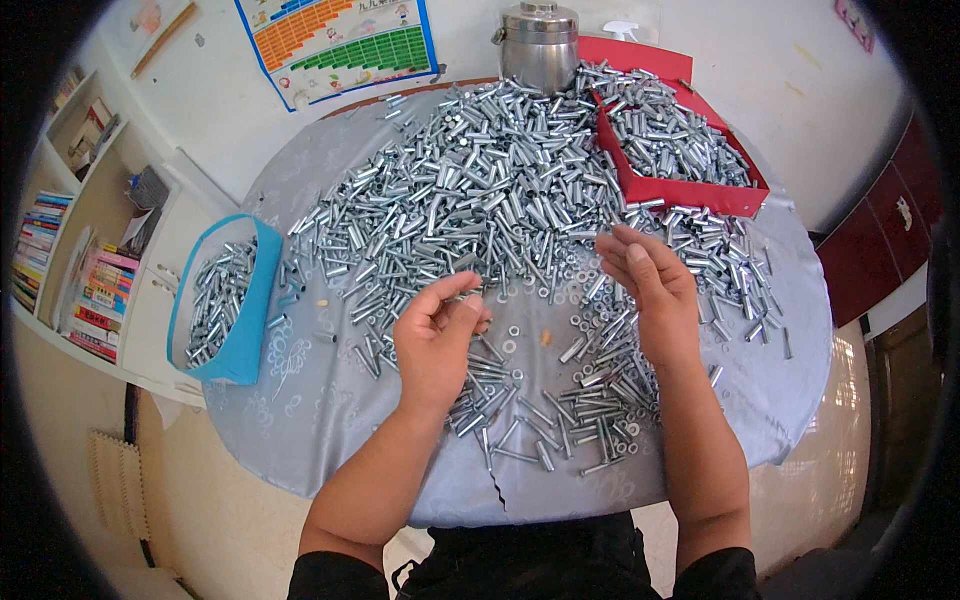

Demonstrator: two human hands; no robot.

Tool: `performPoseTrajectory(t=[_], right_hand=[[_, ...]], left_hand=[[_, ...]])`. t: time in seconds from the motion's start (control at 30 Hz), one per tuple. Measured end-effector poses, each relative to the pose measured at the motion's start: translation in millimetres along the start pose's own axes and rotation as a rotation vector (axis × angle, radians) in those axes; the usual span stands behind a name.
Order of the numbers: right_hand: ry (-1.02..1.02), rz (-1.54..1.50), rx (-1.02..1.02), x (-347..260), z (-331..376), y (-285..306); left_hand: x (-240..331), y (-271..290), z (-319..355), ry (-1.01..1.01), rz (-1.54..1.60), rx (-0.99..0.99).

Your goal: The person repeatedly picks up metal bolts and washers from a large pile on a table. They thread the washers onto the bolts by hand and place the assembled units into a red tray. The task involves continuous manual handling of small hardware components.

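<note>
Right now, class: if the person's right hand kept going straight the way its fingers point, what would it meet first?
The right hand points up and left, toward the big heap of metal sleeves on the table. It would probably meet that heap's near edge first, though its height above the table is unclear.

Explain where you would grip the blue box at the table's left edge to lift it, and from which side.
Grip the blue box by its two long side walls near the middle, coming from above. It is open-topped and loaded with metal sleeves, so it must stay level. It overhangs the table edge, so a second hand beneath the outer end seems wise. Both the left hand and right hand are over the pile.
</note>
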State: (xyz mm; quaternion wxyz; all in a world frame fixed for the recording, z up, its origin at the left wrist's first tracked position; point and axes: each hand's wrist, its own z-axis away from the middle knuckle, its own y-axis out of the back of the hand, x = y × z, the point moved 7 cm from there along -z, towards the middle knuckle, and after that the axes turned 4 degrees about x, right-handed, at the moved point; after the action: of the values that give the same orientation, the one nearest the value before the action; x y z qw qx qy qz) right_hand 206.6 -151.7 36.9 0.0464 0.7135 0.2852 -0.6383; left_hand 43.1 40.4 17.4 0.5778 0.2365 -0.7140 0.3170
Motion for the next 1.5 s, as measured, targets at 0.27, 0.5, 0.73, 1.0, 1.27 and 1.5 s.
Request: performPoseTrajectory(t=[0.27,0.5,0.73,1.0,1.27,1.5], right_hand=[[-0.067,0.107,0.122,6.8,0.9,10.1],[-0.082,0.137,0.113,8.9,1.5,9.0],[-0.092,0.146,0.136,12.4,0.3,14.3],[-0.092,0.148,0.157,9.9,-0.4,17.0],[-0.113,0.518,-0.085,9.8,4.6,0.0],[0.175,0.883,-0.545,2.4,22.7,-28.1]], left_hand=[[3.1,4.7,-4.5,-0.017,0.001,0.041],[13.9,4.3,-5.9,-0.179,-0.224,-0.043],[27.2,-24.7,11.1,-0.576,-0.984,-0.576],[17.5,-23.3,10.0,-0.614,-1.05,-0.604],[11.3,-21.1,-1.7,-0.513,-1.025,-0.594],[11.8,-25.0,0.3,-0.574,-0.987,-0.533]])
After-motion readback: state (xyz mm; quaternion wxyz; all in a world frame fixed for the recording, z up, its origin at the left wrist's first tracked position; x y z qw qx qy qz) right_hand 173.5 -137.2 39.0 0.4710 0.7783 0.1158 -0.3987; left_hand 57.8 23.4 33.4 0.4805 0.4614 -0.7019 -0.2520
